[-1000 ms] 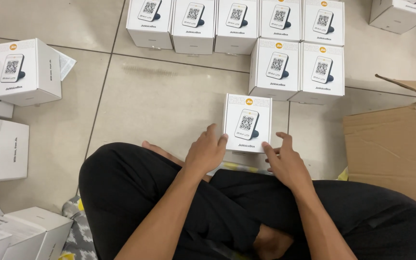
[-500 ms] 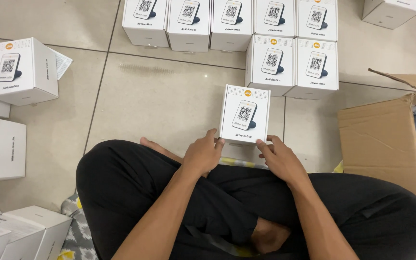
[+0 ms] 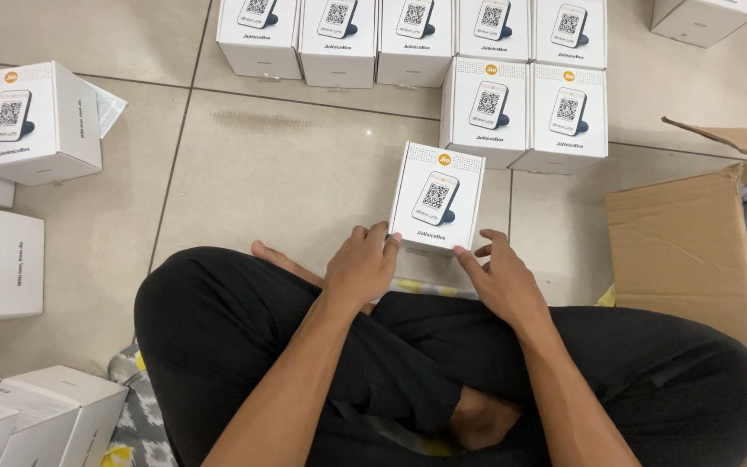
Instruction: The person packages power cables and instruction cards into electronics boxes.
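Observation:
A white carton [image 3: 437,197] with a picture of a small device on top stands upright on the tiled floor in front of my crossed legs. My left hand [image 3: 360,264] has its bent fingertips against the carton's near left corner. Just off the near right corner is my right hand [image 3: 499,277], fingers spread and index tip at the edge. Neither hand wraps around the carton.
Two rows of identical white cartons [image 3: 486,112] stand beyond it. More white cartons [image 3: 32,121] lie at the left and lower left [image 3: 45,415]. An open brown cardboard box [image 3: 685,251] stands at the right. A patterned mat [image 3: 136,415] shows under my legs.
The carton now stands farther from my legs, closer to the rows. My hands have slipped from its sides to its near corners.

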